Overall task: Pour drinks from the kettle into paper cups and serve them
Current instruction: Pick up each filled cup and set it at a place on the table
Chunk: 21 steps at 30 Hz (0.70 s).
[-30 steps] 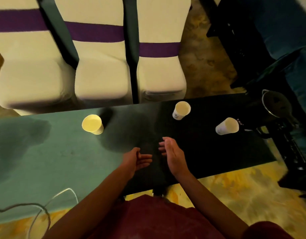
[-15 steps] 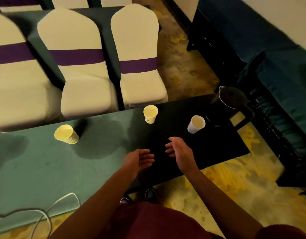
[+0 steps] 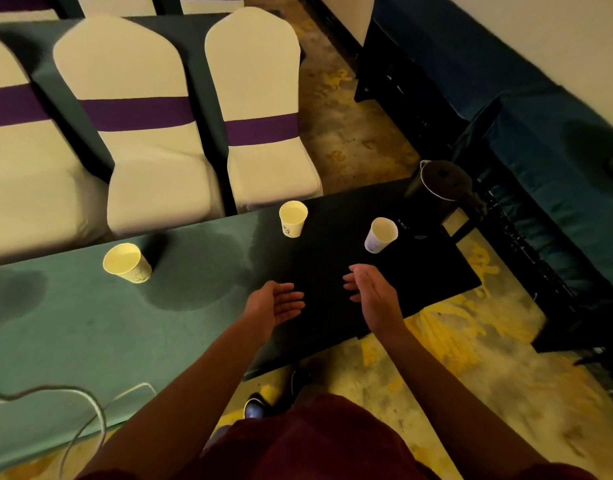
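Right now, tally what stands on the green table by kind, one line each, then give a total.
Paper cups: 3, left cup, middle cup, right cup
Kettle: 1, black kettle at the table's far right corner
Cable: 1, white cable on the table at the near left
Total: 5

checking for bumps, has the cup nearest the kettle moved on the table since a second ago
No. The cup stands in the same spot beside the kettle; only the camera shifted.
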{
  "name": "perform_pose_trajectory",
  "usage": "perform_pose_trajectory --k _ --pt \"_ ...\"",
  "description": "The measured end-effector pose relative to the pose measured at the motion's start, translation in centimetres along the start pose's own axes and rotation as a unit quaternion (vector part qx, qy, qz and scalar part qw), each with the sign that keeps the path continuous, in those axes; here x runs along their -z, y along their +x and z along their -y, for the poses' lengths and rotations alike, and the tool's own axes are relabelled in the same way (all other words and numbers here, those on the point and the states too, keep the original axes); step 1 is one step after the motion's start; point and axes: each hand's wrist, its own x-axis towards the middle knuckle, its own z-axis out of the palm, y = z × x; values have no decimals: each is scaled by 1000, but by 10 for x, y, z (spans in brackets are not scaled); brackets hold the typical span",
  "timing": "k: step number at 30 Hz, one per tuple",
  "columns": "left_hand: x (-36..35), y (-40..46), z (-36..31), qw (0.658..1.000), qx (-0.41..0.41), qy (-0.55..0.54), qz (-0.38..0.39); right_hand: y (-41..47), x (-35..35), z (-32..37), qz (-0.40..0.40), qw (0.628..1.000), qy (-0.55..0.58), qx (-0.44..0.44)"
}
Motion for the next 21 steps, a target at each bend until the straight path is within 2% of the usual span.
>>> perform_pose_trajectory --k 12,17,21 --pt "-74 52 -19 999 16 46 16 93 57 -34 -133 991 -16 -19" --pt "-132 94 -20 997 48 65 9 143 76 -57 -90 995 -10 -38" --pt "-175 124 -22 997 62 43 -30 182 86 -73 -32 997 -17 -63"
